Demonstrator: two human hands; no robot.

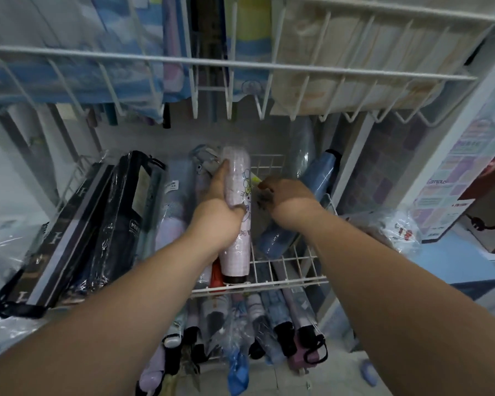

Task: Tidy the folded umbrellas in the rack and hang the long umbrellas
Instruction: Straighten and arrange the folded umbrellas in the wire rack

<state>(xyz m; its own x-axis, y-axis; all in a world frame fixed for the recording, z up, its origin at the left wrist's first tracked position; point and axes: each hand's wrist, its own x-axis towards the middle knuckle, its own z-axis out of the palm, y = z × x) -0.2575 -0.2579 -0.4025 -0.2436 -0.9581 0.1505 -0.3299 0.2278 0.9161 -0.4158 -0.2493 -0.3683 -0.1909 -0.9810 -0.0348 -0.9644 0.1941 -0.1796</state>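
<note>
Midway, I judge: black plastic-sleeved folded umbrellas (77, 224) lie aligned at the left of the white wire rack (269, 284), while a blue folded umbrella (320, 175) leans askew. The left grip (220, 207) wraps the pink cartoon-print folded umbrella (237, 170) mid-rack; the right grip (286, 201) curls beside it (hold unclear).

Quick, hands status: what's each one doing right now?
Left hand: grips the pale pink checked folded umbrella with cartoon print.
Right hand: fingers curled over a grey item beside it; grip cannot be told.

fingertips of left hand (218, 215) behind pink umbrella (236, 252)
</note>
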